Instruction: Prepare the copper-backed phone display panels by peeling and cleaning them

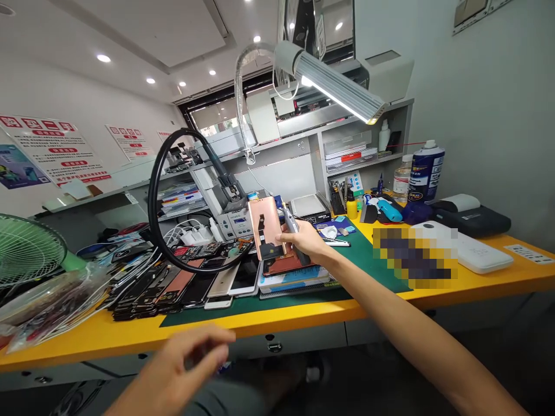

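Above bench [260, 323], centre, right hand [307, 240] closed round grey pen-shaped tool [291, 222], touching tilted rose-gold phone panel [271, 222]; left hand [186, 361] nearer, half-curled, seemingly empty. Panel-handling step, apparently; next move calls for steady panel (left hand free).

Phone panel [269, 216] finished in smooth pink with soft metallic sheen. Desk [303, 313] surfaced in smooth yellow, faintly glossy; mat [375, 263] left matt green. Lamp shade [340, 81] made of ribbed, silvery metal; lamp neck [239, 86] wrapped in shiny, crinkled clear film. Hose [154, 196] coated smooth glossy black. Bag [54, 309] formed of thin, wrinkled clear plastic. Spray can [427, 170] printed glossy blue. Fan guard [30, 248] ribbed in green.
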### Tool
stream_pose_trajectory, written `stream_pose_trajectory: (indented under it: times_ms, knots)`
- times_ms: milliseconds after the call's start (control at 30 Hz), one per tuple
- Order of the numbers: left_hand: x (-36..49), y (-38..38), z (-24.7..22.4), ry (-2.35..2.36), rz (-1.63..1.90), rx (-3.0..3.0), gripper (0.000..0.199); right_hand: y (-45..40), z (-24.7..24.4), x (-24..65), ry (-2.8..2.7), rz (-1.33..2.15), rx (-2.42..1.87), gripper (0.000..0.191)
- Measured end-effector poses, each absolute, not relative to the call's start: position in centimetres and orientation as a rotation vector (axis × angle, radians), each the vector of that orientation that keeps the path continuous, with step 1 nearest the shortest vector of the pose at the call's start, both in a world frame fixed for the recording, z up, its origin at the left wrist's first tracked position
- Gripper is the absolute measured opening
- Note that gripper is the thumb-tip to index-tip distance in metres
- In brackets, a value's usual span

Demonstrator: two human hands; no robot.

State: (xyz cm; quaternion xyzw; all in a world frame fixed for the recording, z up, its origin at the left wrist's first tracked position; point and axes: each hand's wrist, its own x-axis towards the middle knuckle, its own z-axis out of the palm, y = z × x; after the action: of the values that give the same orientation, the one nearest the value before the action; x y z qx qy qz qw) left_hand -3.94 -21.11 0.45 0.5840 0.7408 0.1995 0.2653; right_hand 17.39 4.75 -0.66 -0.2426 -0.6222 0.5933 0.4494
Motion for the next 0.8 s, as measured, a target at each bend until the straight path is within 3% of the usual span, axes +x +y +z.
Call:
stream_pose_trajectory:
  times_ms: [100, 167, 233, 433, 800]
  knots:
    - [-4.5, -14.2, 2.3, 1.789, 1.121, 1.754, 0.047, 4.9, -0.8, 17.4, -1.555, 1.441, -0.584, 0.027]
    - [-4.1, -9.8, 2.9, 1.687, 1.250, 1.806, 0.058, 4.8, -0.7, 17.5, -1.569, 1.424, -0.575, 0.026]
    - [-3.3, -6.3, 3.0, 1.562, 1.288, 1.861, 0.061, 4.6, -0.6, 17.5, -1.591, 1.414, -0.573, 0.024]
    - [-1.9, -0.4, 2.7, 1.409, 1.404, 1.919, 0.037, 4.3, -0.6, 17.4, -1.645, 1.388, -0.648, 0.021]
    - [-2.0, 0.2, -0.5, 1.276, 1.362, 1.782, 0.029, 6.9, 1.8, 18.9, -1.735, 1.264, -0.845, 0.030]
